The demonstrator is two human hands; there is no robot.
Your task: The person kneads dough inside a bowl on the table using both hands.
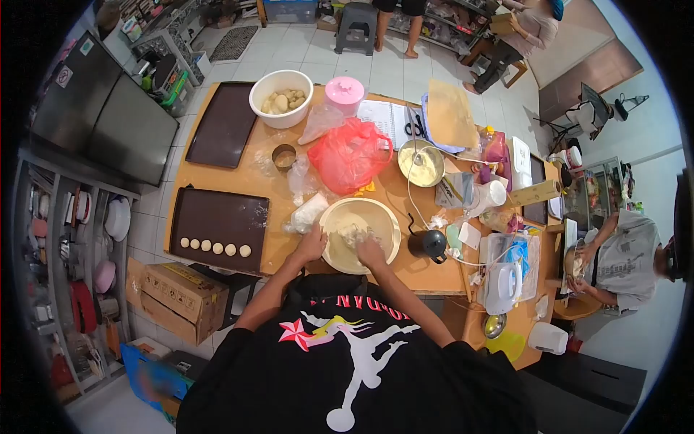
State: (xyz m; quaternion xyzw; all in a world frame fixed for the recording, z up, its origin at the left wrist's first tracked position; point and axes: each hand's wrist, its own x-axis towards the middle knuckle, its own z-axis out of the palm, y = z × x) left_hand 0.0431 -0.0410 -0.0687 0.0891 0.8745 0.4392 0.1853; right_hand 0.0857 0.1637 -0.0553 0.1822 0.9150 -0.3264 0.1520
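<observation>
A cream-coloured mixing bowl [381, 217] stands at the table's near edge, with a pale floury dough mixture [350, 231] inside. At its left rim, my left hand [312, 244] has its fingers closed on the edge. My right hand [370, 250] reaches over the near right side into the bowl, its fingers down in the mixture and partly hidden and blurred. Just beyond my left hand lies a clear plastic bag of white powder [309, 213], close to the bowl.
Left on the table is a dark baking tray [224, 217] with several dough balls [217, 248]. Behind are a white tub of dough pieces [282, 78], a red plastic bag [350, 155] and a metal bowl [421, 177]. A dark jug [432, 246] stands right. Another person [625, 242] works at right.
</observation>
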